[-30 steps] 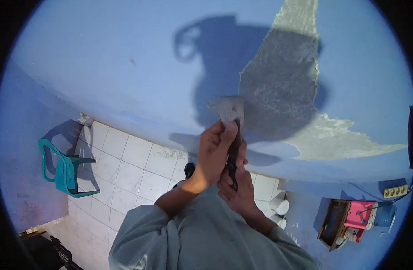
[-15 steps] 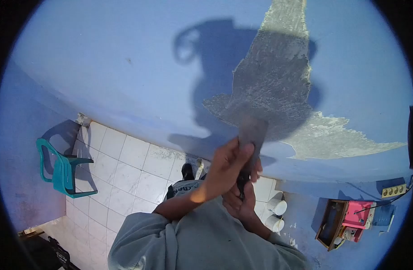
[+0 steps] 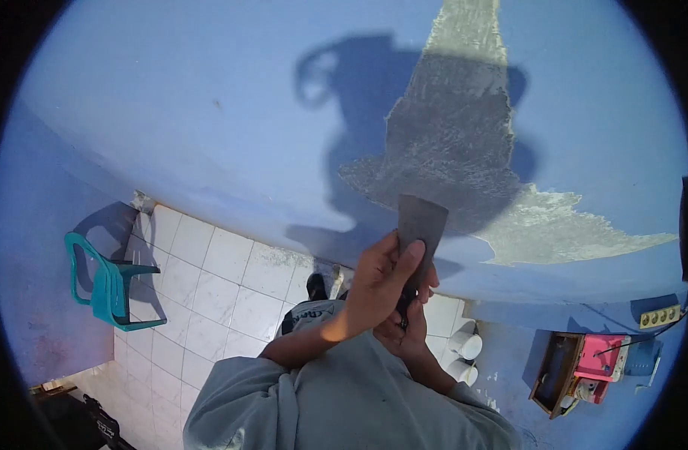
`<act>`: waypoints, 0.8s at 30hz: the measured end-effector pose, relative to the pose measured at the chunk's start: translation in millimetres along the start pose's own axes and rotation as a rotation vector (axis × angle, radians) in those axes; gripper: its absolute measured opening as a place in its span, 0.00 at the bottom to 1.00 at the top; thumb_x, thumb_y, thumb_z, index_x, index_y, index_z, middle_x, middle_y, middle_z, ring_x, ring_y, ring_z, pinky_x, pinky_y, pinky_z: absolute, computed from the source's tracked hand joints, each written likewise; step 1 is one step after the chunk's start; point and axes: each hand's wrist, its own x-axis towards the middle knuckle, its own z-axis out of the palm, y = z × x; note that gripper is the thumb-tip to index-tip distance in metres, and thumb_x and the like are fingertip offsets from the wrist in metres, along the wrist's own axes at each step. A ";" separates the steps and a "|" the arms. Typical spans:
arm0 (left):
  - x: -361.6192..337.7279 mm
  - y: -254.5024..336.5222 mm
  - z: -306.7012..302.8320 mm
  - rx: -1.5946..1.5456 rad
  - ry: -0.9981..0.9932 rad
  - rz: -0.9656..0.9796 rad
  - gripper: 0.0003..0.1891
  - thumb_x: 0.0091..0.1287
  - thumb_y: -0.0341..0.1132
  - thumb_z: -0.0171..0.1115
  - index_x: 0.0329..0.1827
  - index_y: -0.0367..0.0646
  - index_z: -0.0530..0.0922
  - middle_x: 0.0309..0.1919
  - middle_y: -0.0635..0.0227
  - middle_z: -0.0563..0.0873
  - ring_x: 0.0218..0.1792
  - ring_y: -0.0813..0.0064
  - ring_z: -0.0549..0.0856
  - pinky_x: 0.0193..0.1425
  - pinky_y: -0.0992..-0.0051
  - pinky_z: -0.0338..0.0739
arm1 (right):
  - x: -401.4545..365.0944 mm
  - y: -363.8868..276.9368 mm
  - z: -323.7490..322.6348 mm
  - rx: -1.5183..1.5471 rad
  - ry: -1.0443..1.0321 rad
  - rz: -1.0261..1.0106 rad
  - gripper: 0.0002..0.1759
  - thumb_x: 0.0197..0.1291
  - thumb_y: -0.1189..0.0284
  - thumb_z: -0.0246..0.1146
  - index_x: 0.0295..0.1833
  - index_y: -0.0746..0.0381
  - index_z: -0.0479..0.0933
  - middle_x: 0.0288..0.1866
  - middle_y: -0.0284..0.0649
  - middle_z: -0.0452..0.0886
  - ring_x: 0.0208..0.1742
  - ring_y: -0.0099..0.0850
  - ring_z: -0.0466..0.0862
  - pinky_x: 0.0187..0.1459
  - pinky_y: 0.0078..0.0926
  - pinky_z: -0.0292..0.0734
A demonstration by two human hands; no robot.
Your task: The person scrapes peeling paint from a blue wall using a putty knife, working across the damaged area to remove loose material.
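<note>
A scraper (image 3: 421, 219) with a wide, flat, dark blade points up at the wall in front of me. My left hand (image 3: 381, 277) is closed around the lower blade, its thumb lying flat on the face. Lower down, my right hand (image 3: 408, 330) wraps the dark handle, partly hidden behind my left wrist. The blade's edge overlaps the lower part of a bare grey patch (image 3: 449, 127) where blue paint is gone. Around it the blue wall (image 3: 231, 150) carries the shadow of my head and arms.
A green plastic chair (image 3: 108, 289) stands on white floor tiles (image 3: 216, 296) to the left. White buckets (image 3: 465, 343) are at the lower right. Beyond them are a wooden box (image 3: 558, 371), a pink item (image 3: 600, 355) and a power strip (image 3: 659, 316) on the wall.
The scraper blade was blurred by motion and now appears sharp, at nearly the same spot. Both hands keep their hold. The view has shifted slightly.
</note>
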 end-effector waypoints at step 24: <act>37.4 72.2 7.2 0.002 0.262 0.262 0.15 0.69 0.42 0.46 0.30 0.39 0.67 0.14 0.67 0.73 0.12 0.83 0.70 0.15 0.82 0.70 | 55.1 -56.5 66.3 -0.075 -0.106 0.067 0.29 0.60 0.40 0.41 0.24 0.55 0.60 0.11 0.24 0.55 0.10 0.15 0.52 0.13 0.13 0.47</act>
